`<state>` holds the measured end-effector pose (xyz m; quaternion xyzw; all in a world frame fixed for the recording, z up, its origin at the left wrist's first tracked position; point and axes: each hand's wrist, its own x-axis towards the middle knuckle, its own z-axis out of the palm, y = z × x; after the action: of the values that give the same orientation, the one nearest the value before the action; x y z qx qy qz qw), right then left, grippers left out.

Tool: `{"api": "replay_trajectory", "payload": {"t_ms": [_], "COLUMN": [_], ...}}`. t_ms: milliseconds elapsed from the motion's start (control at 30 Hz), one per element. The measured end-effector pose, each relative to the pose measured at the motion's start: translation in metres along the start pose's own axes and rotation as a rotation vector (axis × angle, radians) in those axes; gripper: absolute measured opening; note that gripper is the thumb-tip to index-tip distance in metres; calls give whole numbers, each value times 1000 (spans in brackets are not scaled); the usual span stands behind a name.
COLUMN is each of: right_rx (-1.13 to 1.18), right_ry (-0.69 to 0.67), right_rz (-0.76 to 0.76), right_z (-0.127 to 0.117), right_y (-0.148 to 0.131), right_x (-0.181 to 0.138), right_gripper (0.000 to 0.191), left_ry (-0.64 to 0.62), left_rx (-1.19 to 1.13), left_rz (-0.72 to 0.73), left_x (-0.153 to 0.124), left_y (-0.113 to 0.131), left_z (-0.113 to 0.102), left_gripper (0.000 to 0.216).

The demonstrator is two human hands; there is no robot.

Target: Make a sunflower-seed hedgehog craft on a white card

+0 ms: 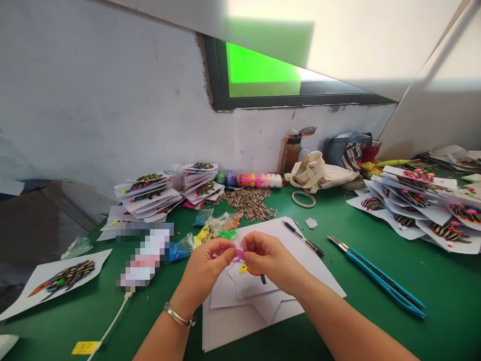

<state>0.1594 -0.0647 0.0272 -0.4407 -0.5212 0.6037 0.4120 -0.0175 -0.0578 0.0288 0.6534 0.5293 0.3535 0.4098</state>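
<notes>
Left hand (210, 263) and right hand (268, 258): thumbs and forefingers pinching pink clay (238, 256) between them, above paper (315, 283). Clay mostly hidden; long axis unclear. Right of right hand: blue tool (379, 278), tip pointing away, leftward.

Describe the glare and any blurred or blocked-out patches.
Head view: glare washes out the white panel above the window; head view: coarse square blocks cover the item on the white cable; head view: pink stuff between left hand and right hand is indistinct.
</notes>
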Motion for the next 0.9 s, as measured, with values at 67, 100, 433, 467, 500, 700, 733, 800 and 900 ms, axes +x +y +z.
{"api": "replay_trajectory", "payload": {"t_ms": [67,100,433,467,500,700,733,800,900], "right_rx": [-38,-59,-177,-222,-275,-436,-415,-358,-291], "right_ry": [-14,-17,120,143,163,138,121,96,109], "right_rz": [-19,-26,-39,-55,-74,-149,-147,-139,-130], "right_z": [-1,-1,0,1,3,7,6,4,1], "right_y": [-1,0,9,9,10,6,5,5,6], "right_x": [-1,-2,-1,0,-1,-4,-4,-4,-3], "right_gripper": [16,15,23,23,23,14,13,13,15], "left_ry": [-33,-51,268,241,189,23,33,52,62], "left_rx": [-51,-85,-24,46,92,102,112,136,181], "left_rz": [-3,-9,34,53,71,125,128,130,147], "left_x": [0,-1,-1,-3,-4,-7,-7,-7,-9], "left_y": [1,2,-3,-2,-1,9,9,9,8], "left_z": [0,0,-1,0,2,10,10,10,11], "left_gripper": [28,29,48,40,34,26,27,29,28]}}
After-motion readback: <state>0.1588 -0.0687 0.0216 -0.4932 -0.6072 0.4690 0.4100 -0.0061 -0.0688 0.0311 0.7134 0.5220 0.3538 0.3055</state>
